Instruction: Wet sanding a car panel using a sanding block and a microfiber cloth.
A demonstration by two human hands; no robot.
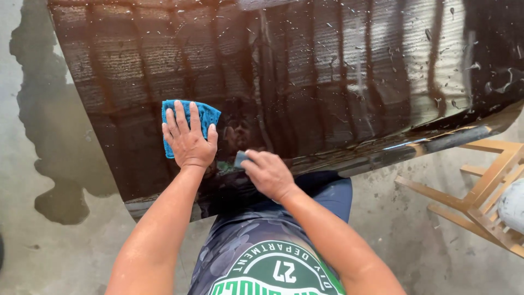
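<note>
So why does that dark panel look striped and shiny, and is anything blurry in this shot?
Head view: the wet black panel mirrors its surroundings, so pale bands of glare and reflected stripes cross it, brightest at upper right. The left hand on the blue cloth and the right hand are sharp. The frame bends slightly at its edges.

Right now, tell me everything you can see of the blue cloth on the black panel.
The blue cloth looks like a small microfibre towel, bright blue with a nubby weave, bunched or folded into a rough rectangle. It lies flat against the glossy, water-beaded black panel, near the panel's lower left part. The left hand presses on it with fingers spread, covering its middle, so only the top edge, the right corner and a strip down the left side show. Whether it is wet cannot be told.
</note>
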